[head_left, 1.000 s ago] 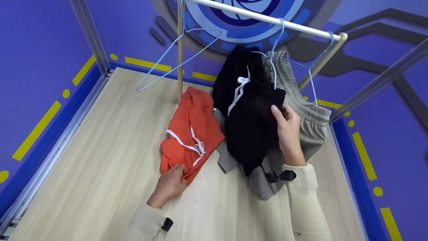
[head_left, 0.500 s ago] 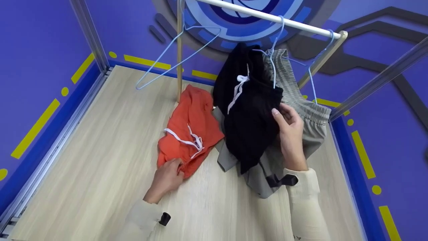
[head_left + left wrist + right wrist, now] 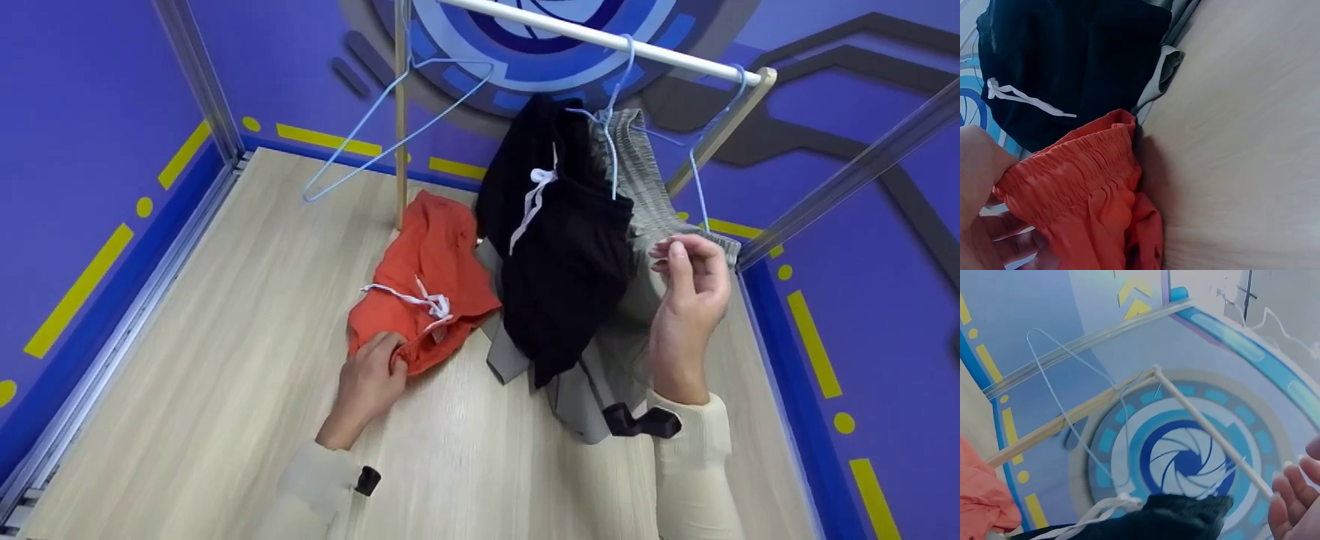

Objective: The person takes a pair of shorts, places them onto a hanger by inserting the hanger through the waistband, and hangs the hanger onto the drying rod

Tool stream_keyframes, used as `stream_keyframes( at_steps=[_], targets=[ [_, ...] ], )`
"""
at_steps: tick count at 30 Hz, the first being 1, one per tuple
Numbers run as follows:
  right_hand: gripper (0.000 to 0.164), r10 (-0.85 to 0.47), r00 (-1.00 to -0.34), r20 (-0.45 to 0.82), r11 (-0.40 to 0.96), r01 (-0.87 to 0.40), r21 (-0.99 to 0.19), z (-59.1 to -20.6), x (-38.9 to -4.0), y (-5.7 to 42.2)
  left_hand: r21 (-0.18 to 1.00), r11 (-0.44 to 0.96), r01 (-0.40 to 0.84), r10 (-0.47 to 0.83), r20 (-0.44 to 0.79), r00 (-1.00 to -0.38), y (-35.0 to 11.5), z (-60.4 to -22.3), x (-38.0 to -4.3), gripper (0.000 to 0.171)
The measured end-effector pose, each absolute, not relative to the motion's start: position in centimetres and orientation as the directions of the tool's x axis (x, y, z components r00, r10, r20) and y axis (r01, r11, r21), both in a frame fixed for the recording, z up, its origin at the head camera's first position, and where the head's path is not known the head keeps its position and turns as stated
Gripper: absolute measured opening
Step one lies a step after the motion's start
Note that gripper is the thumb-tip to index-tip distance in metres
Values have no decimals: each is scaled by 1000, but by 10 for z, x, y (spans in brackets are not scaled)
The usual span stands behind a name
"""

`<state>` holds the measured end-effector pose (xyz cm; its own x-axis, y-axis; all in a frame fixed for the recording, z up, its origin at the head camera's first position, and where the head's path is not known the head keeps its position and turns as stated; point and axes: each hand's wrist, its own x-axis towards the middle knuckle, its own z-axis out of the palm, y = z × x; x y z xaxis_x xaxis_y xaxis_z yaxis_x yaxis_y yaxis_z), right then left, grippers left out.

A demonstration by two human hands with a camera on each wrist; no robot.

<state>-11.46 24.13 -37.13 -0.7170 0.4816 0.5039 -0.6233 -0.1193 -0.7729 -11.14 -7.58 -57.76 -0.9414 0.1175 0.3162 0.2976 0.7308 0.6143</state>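
Orange shorts (image 3: 435,270) with a white drawstring lie on the wooden board, left of centre. My left hand (image 3: 371,379) pinches their elastic waistband (image 3: 1072,171) at the near end, as the left wrist view shows up close. Black shorts (image 3: 566,277) with a white drawstring hang from a blue hanger (image 3: 611,142) on the rail. Just right of them my right hand (image 3: 690,300) is raised with loosely bent fingers, nothing between them, in front of grey pants (image 3: 637,172). The grey pants hang on another blue hanger (image 3: 697,172) and are partly hidden behind the black shorts and that hand.
A white rail (image 3: 585,34) on wooden posts (image 3: 401,127) runs along the back. At its left end hangs a bare blue hanger (image 3: 360,139). Blue printed walls (image 3: 90,150) and metal frame posts (image 3: 199,75) enclose the wooden board (image 3: 202,315).
My right hand has let go of the black shorts' edge and moved right. My left hand has shifted slightly up and left, lifting and folding the orange waistband.
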Motion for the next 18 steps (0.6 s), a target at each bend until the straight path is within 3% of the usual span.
stream_keyframes(
  at_steps=[7,18],
  targets=[
    [10,392,-720,572,-194,-673,-714,-366,-104,232,605,734,310,89,366,-926,-75,-570,-112,17],
    [9,241,-790,564,-85,-596,-798,-389,-105,220,618,713,331,57,420,-906,-72,-551,-112,17]
  ],
)
